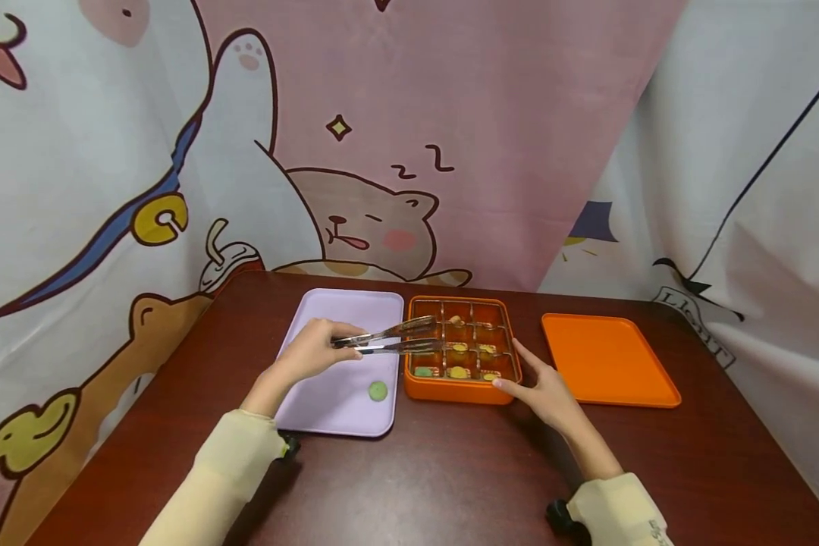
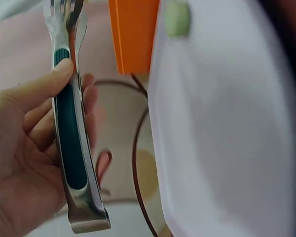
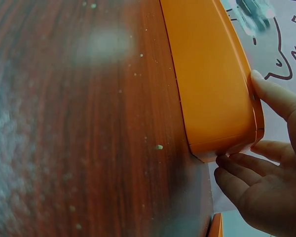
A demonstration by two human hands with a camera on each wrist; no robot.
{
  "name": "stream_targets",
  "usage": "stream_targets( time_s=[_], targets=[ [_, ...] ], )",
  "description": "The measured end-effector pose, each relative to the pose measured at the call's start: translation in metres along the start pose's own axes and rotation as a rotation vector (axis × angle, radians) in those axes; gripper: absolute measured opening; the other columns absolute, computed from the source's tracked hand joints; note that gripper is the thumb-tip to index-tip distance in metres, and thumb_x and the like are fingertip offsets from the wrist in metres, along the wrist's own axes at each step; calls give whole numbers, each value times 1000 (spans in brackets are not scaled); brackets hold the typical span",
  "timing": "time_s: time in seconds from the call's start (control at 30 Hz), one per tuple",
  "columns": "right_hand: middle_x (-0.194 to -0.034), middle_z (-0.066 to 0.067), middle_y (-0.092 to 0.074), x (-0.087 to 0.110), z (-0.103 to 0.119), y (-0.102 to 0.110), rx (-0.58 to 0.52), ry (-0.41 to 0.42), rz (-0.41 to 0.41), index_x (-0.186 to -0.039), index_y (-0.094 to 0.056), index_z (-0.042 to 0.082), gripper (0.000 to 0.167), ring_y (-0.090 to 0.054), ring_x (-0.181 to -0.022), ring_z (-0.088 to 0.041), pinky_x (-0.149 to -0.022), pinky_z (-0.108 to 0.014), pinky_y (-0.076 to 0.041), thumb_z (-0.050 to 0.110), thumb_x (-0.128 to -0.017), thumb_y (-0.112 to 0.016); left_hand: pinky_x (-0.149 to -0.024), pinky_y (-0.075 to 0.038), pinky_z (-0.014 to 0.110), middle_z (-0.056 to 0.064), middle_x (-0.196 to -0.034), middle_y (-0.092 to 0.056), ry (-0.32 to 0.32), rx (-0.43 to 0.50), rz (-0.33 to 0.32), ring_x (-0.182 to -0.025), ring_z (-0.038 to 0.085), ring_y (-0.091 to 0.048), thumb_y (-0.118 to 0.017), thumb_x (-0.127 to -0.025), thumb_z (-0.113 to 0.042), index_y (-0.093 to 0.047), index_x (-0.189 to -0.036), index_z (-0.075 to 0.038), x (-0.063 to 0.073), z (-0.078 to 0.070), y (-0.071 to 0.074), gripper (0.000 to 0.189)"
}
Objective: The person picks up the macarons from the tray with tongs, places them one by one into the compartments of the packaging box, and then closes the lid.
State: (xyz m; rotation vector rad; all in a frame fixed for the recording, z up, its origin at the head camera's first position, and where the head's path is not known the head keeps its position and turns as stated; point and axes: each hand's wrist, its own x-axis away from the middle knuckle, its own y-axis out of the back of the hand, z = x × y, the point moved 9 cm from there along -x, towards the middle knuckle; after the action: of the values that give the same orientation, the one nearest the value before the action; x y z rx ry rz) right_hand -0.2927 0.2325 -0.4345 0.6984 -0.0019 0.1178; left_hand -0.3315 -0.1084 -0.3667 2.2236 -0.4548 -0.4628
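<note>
My left hand (image 1: 312, 350) grips metal tongs (image 2: 71, 136) with dark green handle insets, thumb on one arm and fingers on the other. The tongs' spread tips reach over the left part of an orange box (image 1: 450, 392) divided into compartments, with nothing between them. Several small yellow pieces and a green piece (image 1: 423, 372) lie in the compartments. My right hand (image 1: 551, 396) holds the box at its front right corner, thumb at the rim and fingers against the side. A round green piece (image 1: 378, 391) sits on the lilac tray (image 1: 327, 413), below my left hand.
A flat orange tray or lid (image 1: 607, 360) lies to the right of the box on the dark brown table (image 1: 450, 478). The lilac tray stands close against the box's left side. A cartoon-printed curtain (image 1: 505, 152) hangs behind the table and at both sides.
</note>
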Motion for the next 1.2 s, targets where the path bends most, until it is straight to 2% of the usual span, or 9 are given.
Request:
stream_targets(
  time_s=[0.23, 0.47, 0.7, 0.93, 1.03, 1.2],
  targets=[
    [-163, -24, -21, 0, -1, 5, 3, -7, -7, -160, -19, 14, 91, -23, -147, -48, -113, -68, -25, 42, -91, -71, -65, -43, 22, 7, -100, -77, 48, -53, 10, -77, 9, -57, -81, -81, -11, -77, -111, -8, 31, 34, 15, 30],
    [-163, -25, -22, 3, -5, 4, 42, -37, -5, -161, -19, 17, 92, -26, -146, -49, -111, -69, -27, 46, -91, -70, -67, -45, 22, 4, -99, -78, 59, -73, 72, -78, 7, -60, -81, -79, -10, -78, -106, -8, 52, 55, 10, 27],
    [-163, -24, -23, 10, -10, 1, -1, -41, -4, -160, -19, 15, 92, -25, -147, -48, -112, -68, -27, 45, -90, -71, -72, -50, 24, 2, -97, -78, -3, -112, 113, -86, 9, -67, -83, -78, -14, -80, -102, -10, 59, 56, 1, 25],
    [-163, -25, -22, 12, -7, 3, -11, -31, -14, -160, -20, 14, 90, -26, -146, -49, -112, -68, -27, 41, -91, -71, -71, -50, 25, 2, -95, -78, 13, -132, 153, -83, 10, -64, -83, -77, -11, -80, -102, -9, 61, 57, -1, 25],
    [-163, -24, -22, 10, -7, 3, -14, -30, -14, -160, -20, 15, 90, -24, -147, -48, -112, -69, -26, 42, -91, -71, -74, -52, 28, 1, -93, -78, -4, -161, 126, -85, 11, -68, -81, -78, -8, -80, -99, -10, 61, 56, 2, 20],
    [-162, -22, -26, 3, -3, 0, 4, -7, -17, -160, -22, 15, 90, -28, -146, -47, -111, -68, -28, 43, -90, -72, -72, -52, 28, -1, -90, -78, 37, -173, 77, -82, 11, -68, -79, -80, -7, -81, -95, -11, 66, 61, 8, 16]
  ],
)
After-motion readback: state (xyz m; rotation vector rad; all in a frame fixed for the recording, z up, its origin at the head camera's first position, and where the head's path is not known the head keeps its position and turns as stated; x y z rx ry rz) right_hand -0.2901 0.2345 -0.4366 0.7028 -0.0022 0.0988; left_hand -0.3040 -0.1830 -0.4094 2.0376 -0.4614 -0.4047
